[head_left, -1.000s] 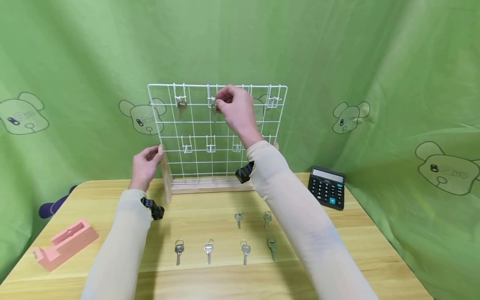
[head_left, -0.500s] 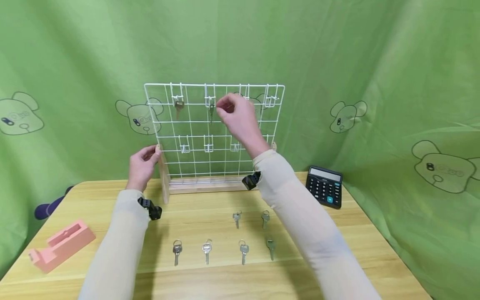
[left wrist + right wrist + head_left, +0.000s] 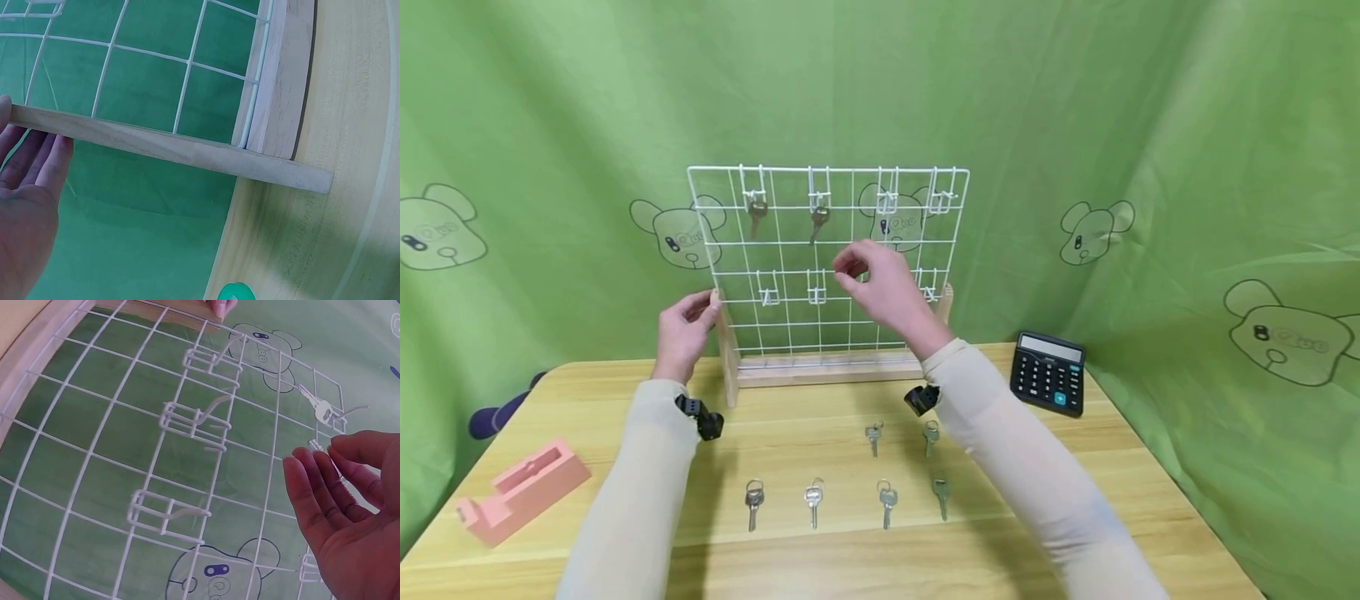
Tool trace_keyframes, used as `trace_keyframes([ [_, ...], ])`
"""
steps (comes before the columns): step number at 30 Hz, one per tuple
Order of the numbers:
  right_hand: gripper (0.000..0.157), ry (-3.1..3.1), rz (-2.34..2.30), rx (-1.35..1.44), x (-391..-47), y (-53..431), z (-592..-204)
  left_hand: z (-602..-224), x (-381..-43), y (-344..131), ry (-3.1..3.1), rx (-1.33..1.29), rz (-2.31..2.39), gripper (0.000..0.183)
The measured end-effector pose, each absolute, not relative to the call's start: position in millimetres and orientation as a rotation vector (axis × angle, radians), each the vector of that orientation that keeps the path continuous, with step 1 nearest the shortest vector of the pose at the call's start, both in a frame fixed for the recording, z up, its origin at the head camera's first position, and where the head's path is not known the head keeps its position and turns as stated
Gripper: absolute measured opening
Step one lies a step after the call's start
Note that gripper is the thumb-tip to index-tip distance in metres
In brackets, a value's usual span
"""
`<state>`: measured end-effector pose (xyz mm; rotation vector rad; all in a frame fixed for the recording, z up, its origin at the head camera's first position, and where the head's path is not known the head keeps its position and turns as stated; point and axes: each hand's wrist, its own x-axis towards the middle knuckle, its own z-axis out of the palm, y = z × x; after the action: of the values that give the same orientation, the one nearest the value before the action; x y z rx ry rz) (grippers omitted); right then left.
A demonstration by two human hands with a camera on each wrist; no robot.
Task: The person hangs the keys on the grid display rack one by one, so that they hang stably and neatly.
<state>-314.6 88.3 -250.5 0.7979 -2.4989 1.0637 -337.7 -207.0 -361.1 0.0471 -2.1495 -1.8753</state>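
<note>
A white wire grid rack (image 3: 853, 225) stands in a wooden frame on the table. Two keys hang on hooks in its top row, a left key (image 3: 757, 215) and a right key (image 3: 819, 218). My left hand (image 3: 685, 332) holds the top of the left wooden post (image 3: 727, 358), with the thumb on one side and the fingers on the other in the left wrist view. In front of the grid, below the right hanging key, my right hand (image 3: 883, 283) is raised with bent fingers and nothing in them. Part of that key (image 3: 315, 445) is hidden behind the hand in the right wrist view.
Several loose keys with rings lie on the table, among them a front-left key (image 3: 754, 503) and a front-right key (image 3: 942, 495). A black calculator (image 3: 1048, 373) lies at the right, a pink tape dispenser (image 3: 523, 492) at the left. Green curtain (image 3: 1075, 100) surrounds the table.
My right hand has let go of the second key, which now hangs on its hook, and has moved down from it. The left hand stays on the post.
</note>
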Motion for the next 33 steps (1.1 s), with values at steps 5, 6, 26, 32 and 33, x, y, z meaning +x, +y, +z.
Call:
trace_keyframes([
  [5,0.015,-2.549,1.095,0.792,-309.2,97.5,-262.0,-361.0,-337.2,-207.0,-2.146,0.04,-1.872,0.043],
  [6,0.015,-2.56,1.101,0.787,-308.2,99.8,-264.7,-361.2,-337.3,-207.1,-2.147,0.04,-1.869,0.043],
  [26,0.014,-2.71,1.143,0.864,-298.9,142.7,-325.7,-360.3,-337.8,-208.1,-2.159,0.051,-1.88,0.043],
  [32,0.017,-2.782,1.15,0.943,-301.5,155.4,-359.1,-360.3,-337.7,-207.7,-2.16,0.053,-1.88,0.042],
  [33,0.018,-2.798,1.14,0.958,-302.0,157.0,-364.7,-360.1,-337.5,-207.6,-2.16,0.054,-1.879,0.042],
])
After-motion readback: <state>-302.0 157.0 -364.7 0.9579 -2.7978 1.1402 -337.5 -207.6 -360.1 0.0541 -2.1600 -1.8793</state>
